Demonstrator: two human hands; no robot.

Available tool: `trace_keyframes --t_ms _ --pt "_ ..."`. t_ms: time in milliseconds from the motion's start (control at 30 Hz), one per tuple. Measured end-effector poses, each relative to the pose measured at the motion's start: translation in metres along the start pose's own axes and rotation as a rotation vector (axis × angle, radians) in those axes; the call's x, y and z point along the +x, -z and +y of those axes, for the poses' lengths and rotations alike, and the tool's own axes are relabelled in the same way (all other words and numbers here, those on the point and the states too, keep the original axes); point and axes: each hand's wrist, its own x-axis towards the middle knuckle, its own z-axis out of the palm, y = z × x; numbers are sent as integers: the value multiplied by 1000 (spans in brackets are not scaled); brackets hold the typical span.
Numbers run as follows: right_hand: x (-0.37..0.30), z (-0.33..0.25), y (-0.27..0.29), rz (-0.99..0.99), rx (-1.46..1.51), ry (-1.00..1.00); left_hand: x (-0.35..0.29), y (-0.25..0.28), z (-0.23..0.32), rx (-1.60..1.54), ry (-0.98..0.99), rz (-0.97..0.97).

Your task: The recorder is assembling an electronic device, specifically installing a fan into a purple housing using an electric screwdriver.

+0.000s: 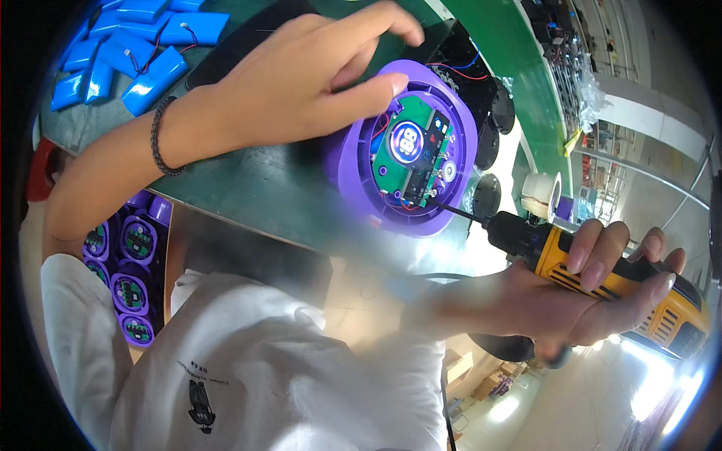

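A purple oval housing [353, 177] stands on the green bench, its open face toward me. Inside it sits a green circuit board [389, 174] with a round lit display [407, 142]. My left hand [308, 83] reaches over the housing's upper left; the thumb lies at its rim and the index finger is stretched out apart from it. My right hand [594, 278] is wrapped round a yellow and black power screwdriver [556, 255]. The screwdriver's long thin bit points left, with its tip at the board's lower right edge; whether it sits in a screw I cannot tell.
Several blue battery packs [154, 81] with thin leads lie at the upper left. More purple housings with boards [129, 293] fill a box below the bench at left. Black round parts [487, 195] and a roll of tape [540, 194] lie right of the housing.
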Motion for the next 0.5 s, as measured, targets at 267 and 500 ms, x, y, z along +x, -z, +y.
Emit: trace_keyframes --t_ms 267,500 --pt "-1 0 -3 89 -48 -43 -5 -10 2 163 -588 -33" --pt "10 -6 -9 48 -83 116 -9 -20 -3 -27 -205 49"
